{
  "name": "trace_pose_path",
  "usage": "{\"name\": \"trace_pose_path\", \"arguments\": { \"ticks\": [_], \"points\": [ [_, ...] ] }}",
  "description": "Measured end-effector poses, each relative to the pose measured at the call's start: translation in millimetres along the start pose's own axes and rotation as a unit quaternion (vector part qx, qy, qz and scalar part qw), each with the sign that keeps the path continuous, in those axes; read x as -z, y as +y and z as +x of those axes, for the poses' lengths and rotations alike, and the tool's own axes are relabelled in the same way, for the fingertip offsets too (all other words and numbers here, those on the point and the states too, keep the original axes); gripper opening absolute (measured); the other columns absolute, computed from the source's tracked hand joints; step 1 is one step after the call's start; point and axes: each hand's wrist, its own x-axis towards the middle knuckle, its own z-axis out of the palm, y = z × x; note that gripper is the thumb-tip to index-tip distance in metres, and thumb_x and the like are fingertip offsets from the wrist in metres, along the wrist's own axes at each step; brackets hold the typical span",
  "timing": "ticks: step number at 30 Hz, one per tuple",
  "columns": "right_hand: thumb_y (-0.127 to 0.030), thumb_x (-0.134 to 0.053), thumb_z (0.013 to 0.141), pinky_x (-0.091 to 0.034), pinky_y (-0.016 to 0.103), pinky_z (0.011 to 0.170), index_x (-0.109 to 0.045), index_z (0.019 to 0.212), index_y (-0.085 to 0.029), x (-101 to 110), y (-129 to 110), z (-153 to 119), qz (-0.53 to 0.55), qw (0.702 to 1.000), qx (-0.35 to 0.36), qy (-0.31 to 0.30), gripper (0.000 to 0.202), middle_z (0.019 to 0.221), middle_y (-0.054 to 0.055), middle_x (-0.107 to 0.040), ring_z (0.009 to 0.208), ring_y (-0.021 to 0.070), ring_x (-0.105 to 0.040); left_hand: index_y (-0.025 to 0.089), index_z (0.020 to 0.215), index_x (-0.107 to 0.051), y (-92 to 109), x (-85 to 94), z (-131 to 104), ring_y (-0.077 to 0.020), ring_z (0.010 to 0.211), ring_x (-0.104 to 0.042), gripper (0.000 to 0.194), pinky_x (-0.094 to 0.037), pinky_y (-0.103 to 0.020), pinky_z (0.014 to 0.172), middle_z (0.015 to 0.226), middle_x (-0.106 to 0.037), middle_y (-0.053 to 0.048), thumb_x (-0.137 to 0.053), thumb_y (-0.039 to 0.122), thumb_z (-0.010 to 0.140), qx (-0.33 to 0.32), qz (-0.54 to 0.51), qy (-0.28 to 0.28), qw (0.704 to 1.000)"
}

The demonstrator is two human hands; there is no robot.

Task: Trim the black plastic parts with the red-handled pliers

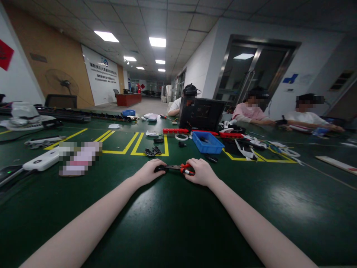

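Observation:
My right hand [201, 172] is wrapped round the red and black handles of a pair of pliers [186, 169], whose metal jaws point left. Pinched in the fingers of my left hand [150, 172] is a small black part [161, 168], and the plier tips meet its right end. Both hands are just above the green table [167, 223]. Beyond them lie small black pieces [153, 151] inside a yellow tape outline, and a blue bin [208, 143] with dark items in it.
A white power strip [41, 160] and a blurred pinkish object [80, 159] lie at the left. Red strips [175, 131] and a big black case [201, 114] stand behind the bin. Cables and white scraps [245, 149] spread at the right. Several people sit across the table.

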Motion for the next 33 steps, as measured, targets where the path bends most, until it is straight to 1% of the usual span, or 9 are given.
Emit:
{"name": "trace_pose_path", "arguments": {
  "ticks": [6, 10, 11, 16, 20, 22, 24, 28, 33],
  "points": [
    [-0.039, -0.062, 0.076, -0.039, 0.032, 0.074, -0.062, 0.100, -0.016, 5.4, 1.6, -3.9, 0.000, 1.000, 0.017, -0.016, 0.033, 0.094, 0.008, -0.065, 0.079, 0.0203, -0.058, 0.021, 0.109, -0.065, 3.8, 0.6, -2.1, -0.0227, 0.098, -0.062, 0.023, -0.048, -0.037, 0.090, 0.106, -0.067, -0.006, -0.064, 0.025, 0.086, -0.012, -0.001, -0.012, 1.000],
    [-0.037, -0.063, 0.074, -0.040, 0.034, 0.079, -0.053, 0.126, -0.013, 7.6, 5.5, -7.9, -0.003, 0.999, 0.041, 0.004, 0.057, 0.104, 0.011, -0.064, 0.086, 0.0230, -0.059, 0.023, 0.114, -0.063, 7.8, 2.0, -4.4, -0.0231, 0.101, -0.061, 0.029, -0.047, -0.037, 0.091, 0.109, -0.067, -0.005, -0.065, 0.026, 0.085, -0.021, 0.000, -0.024, 1.000],
    [-0.037, -0.063, 0.074, -0.040, 0.035, 0.080, -0.052, 0.128, -0.013, 7.7, 6.5, -8.4, -0.005, 0.999, 0.046, 0.008, 0.061, 0.107, 0.012, -0.063, 0.088, 0.0236, -0.058, 0.023, 0.116, -0.062, 8.5, 2.2, -4.9, -0.0231, 0.101, -0.061, 0.031, -0.047, -0.037, 0.091, 0.110, -0.066, -0.005, -0.065, 0.026, 0.086, -0.019, -0.004, -0.027, 0.999],
    [-0.034, -0.064, 0.072, -0.039, 0.036, 0.082, -0.061, 0.111, -0.015, 5.9, 9.3, -7.4, -0.009, 0.998, 0.063, 0.003, 0.043, 0.103, 0.011, -0.062, 0.088, 0.0235, -0.057, 0.022, 0.129, -0.053, 8.4, -0.3, -5.1, -0.0233, 0.101, -0.061, 0.047, -0.047, -0.038, 0.091, 0.108, -0.066, -0.007, -0.065, 0.030, 0.085, 0.001, -0.032, -0.033, 0.999],
    [-0.033, -0.066, 0.070, -0.038, 0.038, 0.086, -0.060, 0.108, -0.014, 5.2, 7.8, -5.4, -0.005, 0.997, 0.078, 0.014, 0.043, 0.102, 0.011, -0.061, 0.092, 0.0246, -0.055, 0.020, 0.131, -0.051, 6.1, -2.7, -2.7, -0.0246, 0.103, -0.059, 0.053, -0.047, -0.037, 0.091, 0.115, -0.061, -0.009, -0.068, 0.033, 0.082, -0.011, -0.026, -0.040, 0.999],
    [-0.031, -0.066, 0.070, -0.037, 0.040, 0.090, -0.059, 0.109, -0.014, 5.7, 6.8, -4.9, 0.001, 0.996, 0.089, 0.023, 0.044, 0.103, 0.011, -0.061, 0.095, 0.0254, -0.055, 0.020, 0.130, -0.052, 6.2, -2.3, -1.8, -0.0251, 0.101, -0.060, 0.053, -0.048, -0.037, 0.089, 0.113, -0.060, -0.009, -0.068, 0.035, 0.082, -0.009, -0.014, -0.050, 0.999],
    [-0.030, -0.065, 0.071, -0.036, 0.041, 0.093, -0.058, 0.111, -0.015, 6.2, 5.9, -4.5, 0.007, 0.995, 0.093, 0.032, 0.043, 0.105, 0.012, -0.061, 0.098, 0.0259, -0.054, 0.019, 0.129, -0.054, 8.0, -0.9, -1.4, -0.0243, 0.097, -0.060, 0.050, -0.048, -0.036, 0.087, 0.109, -0.059, -0.009, -0.066, 0.037, 0.084, -0.006, 0.001, -0.062, 0.998],
    [-0.028, -0.061, 0.074, -0.036, 0.043, 0.095, -0.056, 0.115, -0.017, 6.8, 4.5, -3.5, 0.023, 0.995, 0.084, 0.047, 0.043, 0.110, 0.013, -0.060, 0.102, 0.0273, -0.052, 0.019, 0.117, -0.061, 13.7, 2.8, -1.3, -0.0214, 0.090, -0.062, 0.034, -0.049, -0.032, 0.082, 0.104, -0.059, -0.007, -0.059, 0.036, 0.088, -0.008, 0.048, -0.083, 0.995],
    [-0.023, -0.059, 0.073, -0.035, 0.043, 0.097, -0.054, 0.113, -0.015, 6.1, 3.6, -2.3, 0.024, 0.997, 0.061, 0.048, 0.041, 0.112, 0.013, -0.059, 0.106, 0.0279, -0.051, 0.019, 0.105, -0.063, 15.3, 4.6, -0.8, -0.0245, 0.086, -0.064, 0.029, -0.048, -0.032, 0.074, 0.097, -0.066, -0.006, -0.059, 0.040, 0.085, 0.016, 0.097, -0.081, 0.992]
  ]
}}
